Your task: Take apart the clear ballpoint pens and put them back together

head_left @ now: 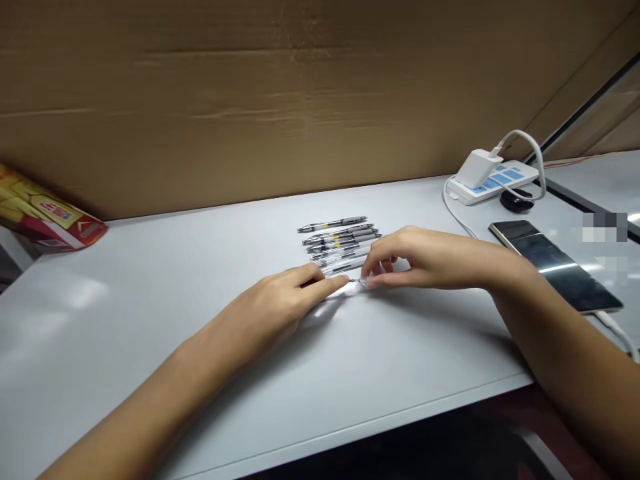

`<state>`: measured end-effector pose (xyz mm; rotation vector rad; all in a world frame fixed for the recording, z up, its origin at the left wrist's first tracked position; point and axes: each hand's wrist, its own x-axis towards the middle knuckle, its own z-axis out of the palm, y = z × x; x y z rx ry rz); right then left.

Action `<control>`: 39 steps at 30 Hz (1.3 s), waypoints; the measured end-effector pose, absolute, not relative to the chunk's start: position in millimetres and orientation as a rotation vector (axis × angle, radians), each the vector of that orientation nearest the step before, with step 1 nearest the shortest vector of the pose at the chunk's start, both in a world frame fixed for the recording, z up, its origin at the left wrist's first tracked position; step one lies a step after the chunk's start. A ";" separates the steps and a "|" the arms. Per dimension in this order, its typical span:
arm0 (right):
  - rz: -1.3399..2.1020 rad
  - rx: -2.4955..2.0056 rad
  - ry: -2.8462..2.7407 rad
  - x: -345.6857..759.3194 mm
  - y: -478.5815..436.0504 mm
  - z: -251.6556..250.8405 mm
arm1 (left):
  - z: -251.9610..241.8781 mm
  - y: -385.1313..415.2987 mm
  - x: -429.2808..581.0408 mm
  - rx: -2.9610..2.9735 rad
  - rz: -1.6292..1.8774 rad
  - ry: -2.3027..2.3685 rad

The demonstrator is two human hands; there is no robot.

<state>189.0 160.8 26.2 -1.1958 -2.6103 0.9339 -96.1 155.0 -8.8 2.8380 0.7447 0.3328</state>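
Observation:
Low over the white table, both hands meet at a pen (355,281); only a thin dark stretch of it shows between the fingertips. My left hand (293,292) comes in from the left, its thumb and fingers closed on one end. From the right, my right hand (407,261) pinches a clear part at the other end. Most of the pen is hidden by the fingers. Just beyond lies a row of several pens (341,237) with clear barrels and grey grips, side by side; my right fingers cover the ends of the nearest ones.
A phone (555,263) with a white cable lies right of my right forearm. Behind it are a power strip (515,177) with a white charger (479,169) and a black round object (517,201). A red-yellow package (55,217) stands far left. Cardboard (225,100) walls the back.

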 end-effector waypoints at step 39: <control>0.697 -0.918 -2.577 170.6 159.1 13.1 | -11.0 147.7 -83.6 2.461 0.623 0.832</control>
